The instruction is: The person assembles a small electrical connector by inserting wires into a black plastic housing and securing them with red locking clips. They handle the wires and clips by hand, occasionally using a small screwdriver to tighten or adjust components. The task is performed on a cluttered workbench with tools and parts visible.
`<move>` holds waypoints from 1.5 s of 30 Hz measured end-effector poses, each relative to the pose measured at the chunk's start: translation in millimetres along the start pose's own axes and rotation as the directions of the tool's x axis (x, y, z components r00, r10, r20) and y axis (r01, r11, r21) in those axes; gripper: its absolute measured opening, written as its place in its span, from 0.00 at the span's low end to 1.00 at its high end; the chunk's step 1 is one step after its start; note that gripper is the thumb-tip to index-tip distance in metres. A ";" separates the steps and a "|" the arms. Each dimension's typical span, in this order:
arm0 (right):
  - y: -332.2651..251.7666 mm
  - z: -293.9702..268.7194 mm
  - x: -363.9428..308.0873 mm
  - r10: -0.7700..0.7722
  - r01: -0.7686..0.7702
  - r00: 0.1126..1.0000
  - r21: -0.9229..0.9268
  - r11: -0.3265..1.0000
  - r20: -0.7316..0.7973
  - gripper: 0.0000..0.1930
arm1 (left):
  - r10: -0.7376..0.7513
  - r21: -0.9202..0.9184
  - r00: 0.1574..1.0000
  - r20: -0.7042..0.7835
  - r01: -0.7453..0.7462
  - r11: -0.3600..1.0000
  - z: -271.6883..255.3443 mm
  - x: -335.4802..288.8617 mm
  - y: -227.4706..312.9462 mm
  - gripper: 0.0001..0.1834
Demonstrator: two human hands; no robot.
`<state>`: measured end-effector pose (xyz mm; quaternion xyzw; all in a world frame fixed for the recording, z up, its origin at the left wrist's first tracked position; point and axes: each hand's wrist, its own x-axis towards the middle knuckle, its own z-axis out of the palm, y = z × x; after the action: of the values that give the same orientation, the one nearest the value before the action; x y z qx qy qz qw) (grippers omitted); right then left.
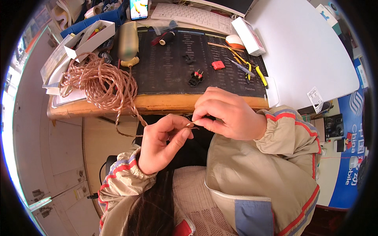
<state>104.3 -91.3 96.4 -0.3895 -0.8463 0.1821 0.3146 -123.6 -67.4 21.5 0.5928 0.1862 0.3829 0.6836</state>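
Both hands meet just off the front edge of the desk, working on the stripped end of a brown twisted cable [190, 124]. My left hand [161, 142] is closed around the cable close to its end. With thumb and forefinger, my right hand [230, 113] pinches the thin wire tip. From my left hand the cable runs back to a large loose coil [100, 80] at the desk's left. Beyond my hands lie a black connector part with red pieces [195, 78], a red plastic block [217, 65] and a small black part [188, 59].
Yellow-handled pliers [246, 63] and a thin pointed tool [242, 67] lie on the dark mat at right, near a mouse [235, 41] and a white box [249, 36]. At the back are a keyboard [193, 17], a phone [138, 8] and a black roll [167, 38].
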 end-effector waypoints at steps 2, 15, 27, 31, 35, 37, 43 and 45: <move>1.0 0.0 0.9 -0.030 0.030 1.000 -0.025 0.999 0.000 0.11 | -0.083 -0.117 0.996 0.006 0.084 0.990 -2.1 -1.1 0.1 0.09; -2.1 1.4 5.1 -0.211 0.200 0.976 -0.172 0.965 -0.046 0.15 | -0.141 -0.354 0.989 0.048 0.149 0.923 -5.7 3.6 1.9 0.06; 1.8 5.3 7.7 -0.153 0.158 0.987 -0.100 0.982 0.056 0.13 | -0.203 -0.391 0.970 0.133 0.240 0.889 -9.4 8.0 0.3 0.08; 4.5 2.0 7.7 -0.056 0.055 0.998 -0.065 0.996 -0.001 0.13 | -0.185 -0.421 0.980 0.069 0.196 0.885 -7.9 8.3 -1.3 0.08; -1.6 -2.6 1.8 0.043 -0.050 0.993 -0.068 0.996 -0.108 0.12 | -0.126 -0.559 0.988 0.088 0.154 0.815 -14.0 10.7 -2.5 0.07; -5.8 -0.1 -1.4 0.013 -0.023 0.983 -0.050 0.998 -0.180 0.10 | -0.130 -0.525 0.989 0.069 0.147 0.838 -11.7 10.2 -4.8 0.07; 2.5 2.2 0.8 -0.231 0.202 0.968 -0.238 0.950 -0.098 0.12 | -0.119 -0.552 0.986 0.121 0.166 0.817 -12.3 10.0 -4.2 0.07; 8.3 -0.8 4.0 -0.363 0.343 0.931 -0.253 0.905 -0.036 0.13 | -0.125 -0.574 0.981 0.150 0.189 0.797 -14.2 10.3 -2.4 0.07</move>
<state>107.4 -82.8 93.9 -0.2725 -0.9050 0.0012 0.3267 -126.4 -50.3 18.0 0.3552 0.0719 0.3319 0.8709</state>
